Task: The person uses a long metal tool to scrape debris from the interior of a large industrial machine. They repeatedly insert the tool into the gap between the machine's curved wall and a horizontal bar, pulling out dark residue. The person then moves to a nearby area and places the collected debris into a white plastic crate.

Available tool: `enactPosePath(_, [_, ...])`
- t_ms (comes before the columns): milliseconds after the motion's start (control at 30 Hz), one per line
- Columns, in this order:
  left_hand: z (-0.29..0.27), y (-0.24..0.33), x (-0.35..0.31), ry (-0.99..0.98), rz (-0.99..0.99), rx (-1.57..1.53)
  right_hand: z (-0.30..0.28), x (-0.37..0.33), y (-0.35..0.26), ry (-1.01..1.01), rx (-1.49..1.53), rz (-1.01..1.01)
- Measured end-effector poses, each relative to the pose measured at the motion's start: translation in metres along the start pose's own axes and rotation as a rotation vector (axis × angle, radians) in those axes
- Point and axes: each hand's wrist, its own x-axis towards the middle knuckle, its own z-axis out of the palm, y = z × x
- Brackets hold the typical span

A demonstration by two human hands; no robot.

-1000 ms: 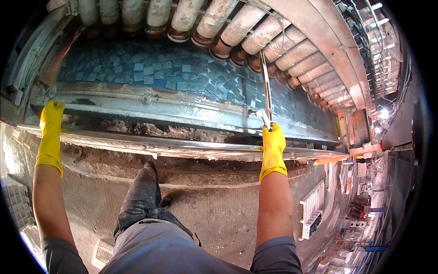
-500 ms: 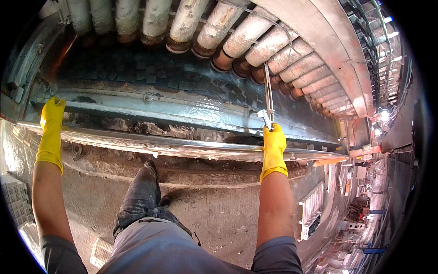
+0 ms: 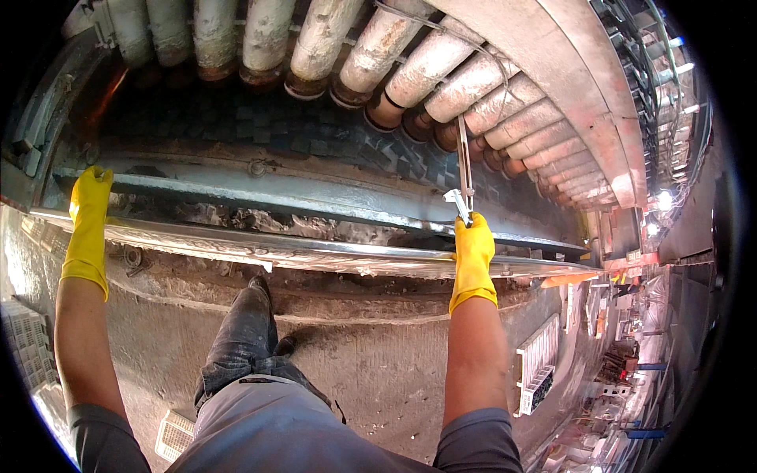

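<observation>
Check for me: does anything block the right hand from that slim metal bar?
Nothing visible does. The yellow-gloved right hand appears closed at the near end of the slim metal bar. A pale metal piece sits beside the bar, just ahead of the hand, not between the two.

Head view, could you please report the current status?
Right hand gripping long metal tool. Left hand curled at metal ledge, grip unclear. Tool's far end overlaps cylinder row in view; contact unclear.
</observation>
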Motion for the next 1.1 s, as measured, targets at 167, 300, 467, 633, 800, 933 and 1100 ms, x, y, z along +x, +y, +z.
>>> enactPosePath(167, [0.000, 0.006, 0.005, 0.005, 0.011, 0.012, 0.002, 0.008, 0.000, 0.008, -0.028, -0.016])
enactPosePath(300, [-0.001, 0.010, 0.010, 0.069, 0.079, 0.051, -0.001, 0.008, -0.014, -0.011, -0.007, -0.011])
enactPosePath(467, [-0.005, 0.037, 0.021, 0.032, 0.032, 0.067, 0.001, 0.028, -0.020, 0.017, -0.047, -0.030])
enactPosePath(633, [-0.008, 0.049, 0.038, 0.019, 0.022, 0.109, 0.007, 0.045, -0.031, 0.016, -0.038, -0.038])
enactPosePath(800, [-0.002, 0.047, 0.056, 0.077, 0.044, 0.129, 0.013, 0.064, -0.040, -0.012, -0.051, -0.031])
enactPosePath(933, [-0.004, 0.068, 0.063, 0.017, 0.004, 0.117, 0.020, 0.087, -0.033, 0.039, -0.178, -0.139])
enactPosePath(1100, [0.001, 0.073, 0.075, 0.016, 0.039, 0.107, 0.024, 0.098, -0.039, 0.004, -0.139, -0.094])
